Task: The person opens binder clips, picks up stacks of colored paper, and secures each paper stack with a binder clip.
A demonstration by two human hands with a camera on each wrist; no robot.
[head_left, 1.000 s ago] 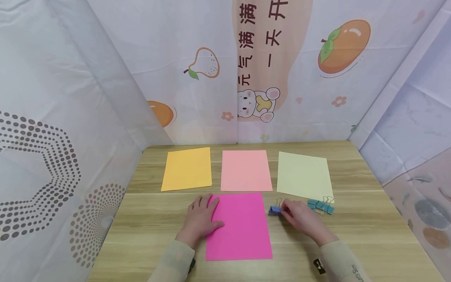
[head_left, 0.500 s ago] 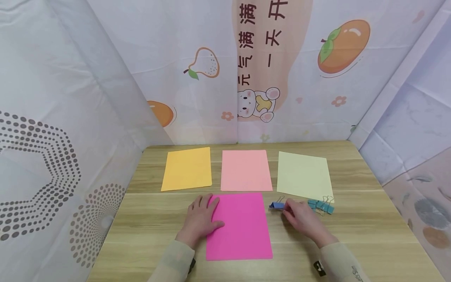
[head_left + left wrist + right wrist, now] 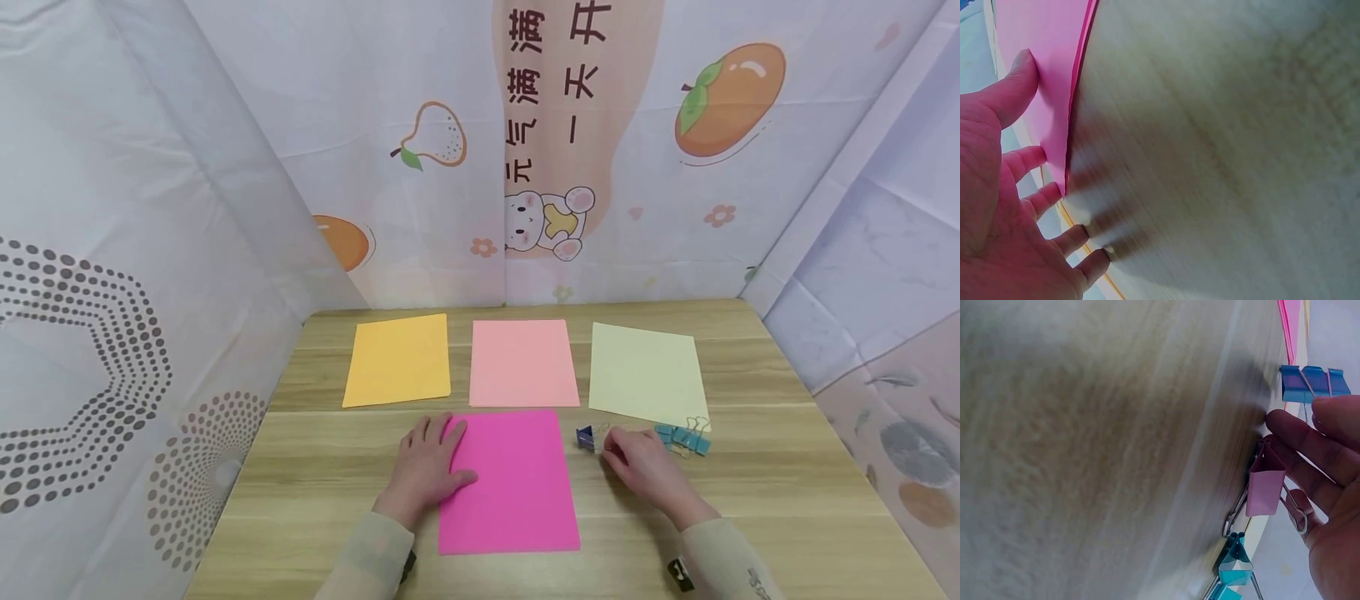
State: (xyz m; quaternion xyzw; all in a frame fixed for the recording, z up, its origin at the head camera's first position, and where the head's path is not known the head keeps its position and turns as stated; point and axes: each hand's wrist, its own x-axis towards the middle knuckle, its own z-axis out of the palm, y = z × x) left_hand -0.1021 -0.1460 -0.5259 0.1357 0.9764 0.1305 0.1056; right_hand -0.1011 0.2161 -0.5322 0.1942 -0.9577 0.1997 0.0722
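Now turned, blue clip [image 3: 585, 438] pinched by right hand [image 3: 637, 460], left hand [image 3: 429, 463] still spread on magenta paper [image 3: 516, 492]

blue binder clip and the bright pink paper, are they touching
Apart. The head view shows a strip of wooden tabletop between the right edge of the bright pink paper and the blue binder clip.

- Left hand [image 3: 997, 206]: cut off by its wrist view's left edge.
- Right hand [image 3: 1344, 519]: cut off by its wrist view's right edge.
- Blue clip [image 3: 1313, 384]: handle ends hidden at the fingers.
- Pink clip [image 3: 1266, 490]: hidden in the head view.
- Teal clips [image 3: 1235, 573]: cut off below.
- Sleeve lettering [image 3: 757, 583]: too small to read.
- Table [image 3: 1222, 156]: blurred.
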